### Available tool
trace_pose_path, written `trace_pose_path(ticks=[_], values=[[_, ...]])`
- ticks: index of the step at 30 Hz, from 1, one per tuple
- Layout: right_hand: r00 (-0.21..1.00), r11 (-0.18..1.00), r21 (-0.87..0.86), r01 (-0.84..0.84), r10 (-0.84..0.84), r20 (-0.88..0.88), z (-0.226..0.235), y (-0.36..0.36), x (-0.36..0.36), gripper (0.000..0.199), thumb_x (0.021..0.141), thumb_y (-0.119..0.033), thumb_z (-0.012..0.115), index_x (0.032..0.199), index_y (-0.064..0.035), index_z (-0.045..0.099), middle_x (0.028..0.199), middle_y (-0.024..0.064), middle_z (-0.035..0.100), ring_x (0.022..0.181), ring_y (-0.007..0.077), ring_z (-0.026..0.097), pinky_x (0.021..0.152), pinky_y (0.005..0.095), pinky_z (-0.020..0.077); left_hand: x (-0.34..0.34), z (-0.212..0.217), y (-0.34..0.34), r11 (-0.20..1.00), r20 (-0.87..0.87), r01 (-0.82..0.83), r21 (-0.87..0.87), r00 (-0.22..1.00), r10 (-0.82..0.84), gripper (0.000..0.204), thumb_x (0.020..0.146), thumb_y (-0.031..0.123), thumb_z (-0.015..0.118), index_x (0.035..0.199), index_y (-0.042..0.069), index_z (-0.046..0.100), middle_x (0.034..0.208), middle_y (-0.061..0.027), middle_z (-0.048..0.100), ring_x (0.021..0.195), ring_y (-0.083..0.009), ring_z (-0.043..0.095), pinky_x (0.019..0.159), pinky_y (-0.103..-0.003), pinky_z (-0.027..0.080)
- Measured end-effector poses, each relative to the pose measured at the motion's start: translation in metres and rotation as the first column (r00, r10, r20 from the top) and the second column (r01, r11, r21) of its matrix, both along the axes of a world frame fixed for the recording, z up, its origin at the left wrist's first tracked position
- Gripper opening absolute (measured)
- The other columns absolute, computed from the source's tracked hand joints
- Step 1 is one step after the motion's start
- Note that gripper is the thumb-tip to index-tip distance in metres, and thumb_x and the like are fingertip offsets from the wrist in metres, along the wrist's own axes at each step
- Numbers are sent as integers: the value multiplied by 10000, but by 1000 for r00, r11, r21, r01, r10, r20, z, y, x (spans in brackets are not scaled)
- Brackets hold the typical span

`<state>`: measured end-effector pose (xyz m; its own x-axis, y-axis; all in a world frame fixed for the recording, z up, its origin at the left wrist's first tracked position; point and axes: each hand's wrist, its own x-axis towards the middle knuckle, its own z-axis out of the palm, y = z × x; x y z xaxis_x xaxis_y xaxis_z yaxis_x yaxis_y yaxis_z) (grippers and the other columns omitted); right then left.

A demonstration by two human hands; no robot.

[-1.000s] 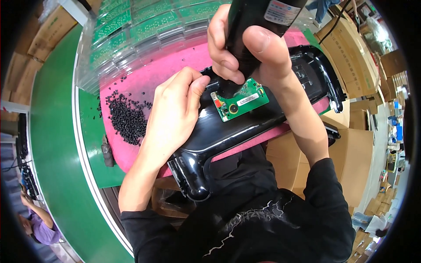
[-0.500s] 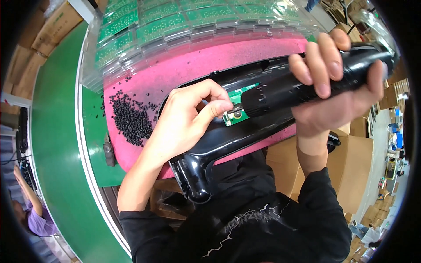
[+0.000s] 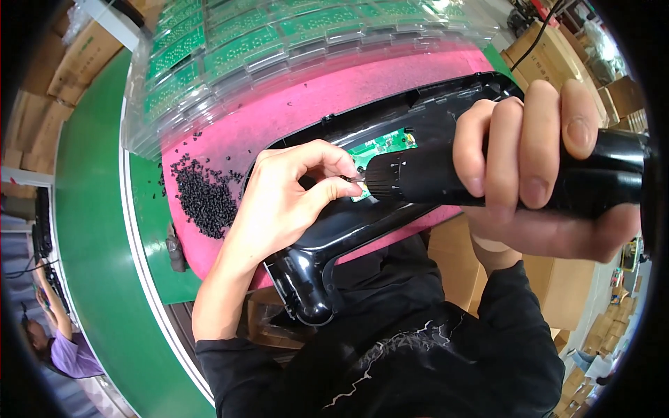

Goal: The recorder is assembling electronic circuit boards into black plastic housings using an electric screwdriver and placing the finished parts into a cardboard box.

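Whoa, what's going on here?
The right hand is holding a black screwdriver sideways. The left hand has its finger and thumb right by the tool's tip, over a green board in a black shell. Little black screws lie piled on a pink mat.

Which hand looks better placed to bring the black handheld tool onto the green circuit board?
Probably the right hand: it grips the black tool by its body. The left hand is only at the tool's nose, close to the green circuit board.
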<state>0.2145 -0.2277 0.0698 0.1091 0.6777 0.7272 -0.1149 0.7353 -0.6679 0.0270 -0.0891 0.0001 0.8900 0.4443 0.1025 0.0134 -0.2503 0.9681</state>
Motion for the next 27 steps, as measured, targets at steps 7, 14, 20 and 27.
trace_pose_path(ticks=[7,14,20,27], values=[[995,995,-40,-88,87,-47,-11,7,-6,548,828,-574,704,1063,-117,513,762,-15,570,537,95,569,547,267,467,0,-2,3,972,-15,84,219,996,-83,141,810,26,742,918,-28,671,818,-129,726,781,-234,731,694,-315,554],[979,980,-80,-183,175,-101,-23,16,-9,577,857,-621,675,1081,-117,508,798,-7,579,577,98,589,559,257,448,0,-4,3,837,3,35,547,999,-44,160,786,144,763,845,29,668,793,-110,690,730,-327,665,675,-383,527],[975,976,-43,-213,210,-69,-27,16,-1,598,859,-657,634,1072,-113,503,778,-8,573,533,95,568,551,259,443,-1,-9,3,815,20,31,579,998,-51,164,788,177,764,835,45,679,797,-103,695,729,-329,664,675,-402,523],[986,976,-203,-84,52,-157,-24,9,-10,644,847,-689,628,1085,-106,498,757,-19,560,520,84,555,544,252,434,-1,-10,3,873,-62,40,486,998,-10,206,772,115,802,872,-21,683,815,-129,715,742,-299,707,671,-358,543]])
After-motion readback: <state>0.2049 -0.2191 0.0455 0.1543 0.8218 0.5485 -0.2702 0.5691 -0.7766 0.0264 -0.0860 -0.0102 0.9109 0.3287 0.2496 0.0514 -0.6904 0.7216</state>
